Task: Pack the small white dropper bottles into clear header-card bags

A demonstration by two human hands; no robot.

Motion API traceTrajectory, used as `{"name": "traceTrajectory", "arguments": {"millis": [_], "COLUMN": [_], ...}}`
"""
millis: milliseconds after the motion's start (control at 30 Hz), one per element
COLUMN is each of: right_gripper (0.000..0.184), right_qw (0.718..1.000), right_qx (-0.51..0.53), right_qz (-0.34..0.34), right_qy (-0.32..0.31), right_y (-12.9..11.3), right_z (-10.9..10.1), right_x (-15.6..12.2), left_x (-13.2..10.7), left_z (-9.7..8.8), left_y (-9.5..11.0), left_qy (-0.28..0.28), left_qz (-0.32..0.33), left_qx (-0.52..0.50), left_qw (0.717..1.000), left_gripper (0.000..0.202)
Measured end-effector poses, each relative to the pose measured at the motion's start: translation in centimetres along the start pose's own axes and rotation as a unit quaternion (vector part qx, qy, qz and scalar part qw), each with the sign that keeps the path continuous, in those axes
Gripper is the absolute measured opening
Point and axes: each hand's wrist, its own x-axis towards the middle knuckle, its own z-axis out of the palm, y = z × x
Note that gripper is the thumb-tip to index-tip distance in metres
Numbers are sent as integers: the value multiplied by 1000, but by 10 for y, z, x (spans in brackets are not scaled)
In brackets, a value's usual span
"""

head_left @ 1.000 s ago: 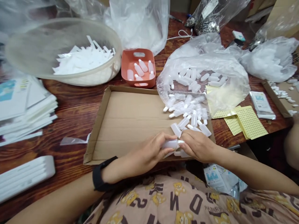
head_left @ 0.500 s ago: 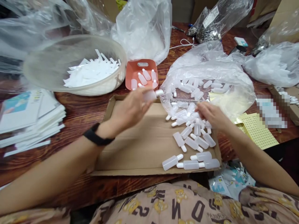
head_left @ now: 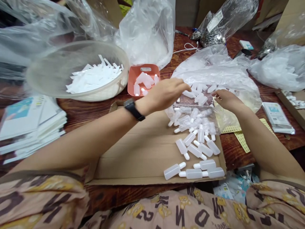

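My left hand [head_left: 168, 94], with a black band on the wrist, reaches over the far side of the shallow cardboard tray [head_left: 133, 152]. Its fingers are stretched forward, and nothing shows in them. Beyond its fingertips lies a clear plastic bag [head_left: 200, 68] containing small frosted bottles with white caps. My right hand [head_left: 227, 100] is at the bag's right part, fingers curled with the tips near a bottle; what they grip, if anything, is hidden. More capped bottles [head_left: 194, 151] lie spilled across the tray's right half. An orange basket [head_left: 131, 81] behind the tray holds several bottles.
A large round translucent tub [head_left: 47, 92] of white strips stands at the back left. Stacked printed cards [head_left: 28, 124] lie at left. Yellow sticker sheets [head_left: 241, 141] and a packet of cards [head_left: 277, 117] are at right. Plastic bags [head_left: 147, 35] line the back.
My left hand has moved right from beside the orange basket, and the bottle it held no longer shows in it. My right hand has shifted up and right.
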Motion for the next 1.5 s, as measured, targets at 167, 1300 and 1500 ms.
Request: {"name": "traceTrajectory", "arguments": {"millis": [167,1300,1500], "right_gripper": [33,48,48], "right_qw": [999,887,894], "right_qx": [-14,381,344], "right_qz": [-14,-255,-287], "right_qy": [-26,48,27], "right_y": [-4,-164,-175], "right_z": [14,-38,-49], "right_x": [11,-203,-209], "left_x": [56,-117,-133], "left_z": [35,-50,-50], "left_y": [21,137,150], "left_qy": [-178,-120,-107], "left_qz": [-33,-187,-171], "left_qx": [24,-561,-539], "left_qw": [983,797,818], "left_gripper": [42,39,36]}}
